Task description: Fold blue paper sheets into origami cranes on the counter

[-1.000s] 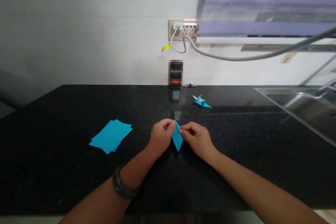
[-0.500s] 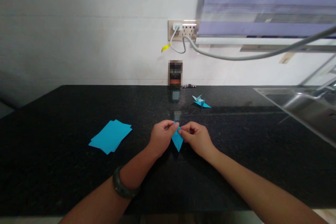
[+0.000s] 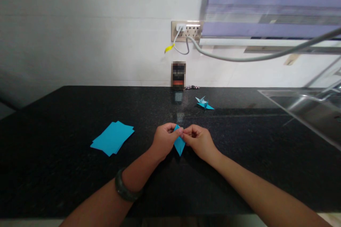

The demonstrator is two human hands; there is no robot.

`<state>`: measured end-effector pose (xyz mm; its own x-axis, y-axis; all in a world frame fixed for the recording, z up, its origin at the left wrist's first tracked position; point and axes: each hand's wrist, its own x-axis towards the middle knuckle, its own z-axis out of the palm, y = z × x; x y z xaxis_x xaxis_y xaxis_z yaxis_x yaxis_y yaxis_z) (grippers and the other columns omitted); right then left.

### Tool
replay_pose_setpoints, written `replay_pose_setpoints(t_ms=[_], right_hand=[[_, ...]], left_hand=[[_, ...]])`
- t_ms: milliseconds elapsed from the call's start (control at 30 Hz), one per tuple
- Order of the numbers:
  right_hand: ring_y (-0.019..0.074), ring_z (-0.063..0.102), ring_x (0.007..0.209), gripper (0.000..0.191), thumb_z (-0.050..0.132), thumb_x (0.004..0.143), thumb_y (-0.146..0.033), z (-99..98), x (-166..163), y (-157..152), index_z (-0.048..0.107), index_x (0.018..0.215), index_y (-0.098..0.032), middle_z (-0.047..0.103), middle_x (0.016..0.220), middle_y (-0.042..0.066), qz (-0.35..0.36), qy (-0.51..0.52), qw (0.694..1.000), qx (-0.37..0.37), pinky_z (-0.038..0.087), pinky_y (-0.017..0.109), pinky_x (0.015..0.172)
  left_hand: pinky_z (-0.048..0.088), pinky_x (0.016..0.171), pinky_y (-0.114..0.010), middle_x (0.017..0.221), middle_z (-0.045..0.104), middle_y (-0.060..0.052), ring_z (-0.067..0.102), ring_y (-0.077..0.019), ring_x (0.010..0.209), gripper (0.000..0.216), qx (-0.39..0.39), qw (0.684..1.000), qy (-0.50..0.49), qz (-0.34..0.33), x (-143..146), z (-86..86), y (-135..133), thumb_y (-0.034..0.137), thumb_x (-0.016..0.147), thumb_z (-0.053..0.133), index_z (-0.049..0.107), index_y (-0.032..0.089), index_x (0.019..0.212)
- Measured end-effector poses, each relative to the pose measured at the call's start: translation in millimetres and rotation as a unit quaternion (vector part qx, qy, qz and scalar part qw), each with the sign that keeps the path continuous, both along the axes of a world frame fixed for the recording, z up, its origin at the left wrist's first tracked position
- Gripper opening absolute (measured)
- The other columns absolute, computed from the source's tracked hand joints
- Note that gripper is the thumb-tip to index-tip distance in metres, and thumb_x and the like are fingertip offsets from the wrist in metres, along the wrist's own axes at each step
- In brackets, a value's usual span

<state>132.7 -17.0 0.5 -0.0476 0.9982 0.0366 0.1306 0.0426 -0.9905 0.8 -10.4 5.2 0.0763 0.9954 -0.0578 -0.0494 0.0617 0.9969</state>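
Note:
A small folded piece of blue paper (image 3: 179, 144) points down toward me over the black counter (image 3: 66, 106). My left hand (image 3: 164, 140) pinches its upper left edge. My right hand (image 3: 199, 141) pinches its upper right edge, thumb and fingers pressed together. The fingertips of both hands meet at the paper's top, which they hide. A dark watch sits on my left wrist.
A stack of flat blue paper sheets (image 3: 112, 137) lies to the left. A finished blue paper crane (image 3: 204, 103) stands farther back. A small dark box (image 3: 178, 75) leans at the wall under a socket strip (image 3: 186, 30). A steel sink (image 3: 309, 110) is at the right.
My fingertips have closed in together over the top of the folded paper, and less of its upper point shows than a second ago.

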Motion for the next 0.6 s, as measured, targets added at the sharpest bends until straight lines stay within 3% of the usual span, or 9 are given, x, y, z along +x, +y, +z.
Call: replay_pose_setpoints(t_ms=[367, 600], right_hand=[[0.0089, 0.047, 0.045, 0.017, 0.066, 0.063, -0.031, -0.8, -0.5, 0.1, 0.055, 0.061, -0.018, 0.056, 0.052, -0.002, 0.000, -0.004, 1.000, 0.011, 0.037, 0.021, 0.043], [0.0079, 0.047, 0.043, 0.016, 0.067, 0.061, -0.028, 3.5, -0.2, -0.9, 0.055, 0.061, -0.017, 0.056, 0.051, -0.003, 0.005, 0.005, 1.000, -0.012, 0.036, 0.020, 0.042]], left_hand=[[0.037, 0.048, -0.022, 0.054, 0.057, 0.001, 0.049, -0.0104, 0.049, 0.022, 0.008, 1.000, 0.021, 0.013, 1.0, -0.5, -0.8, 0.035, 0.064, 0.066, 0.061, 0.013, 0.064], [0.041, 0.050, -0.024, 0.054, 0.057, -0.001, 0.051, -0.0111, 0.050, 0.041, -0.073, 0.995, -0.066, 0.012, 0.4, 2.3, 1.0, 0.052, 0.072, 0.055, 0.062, 0.012, 0.066]])
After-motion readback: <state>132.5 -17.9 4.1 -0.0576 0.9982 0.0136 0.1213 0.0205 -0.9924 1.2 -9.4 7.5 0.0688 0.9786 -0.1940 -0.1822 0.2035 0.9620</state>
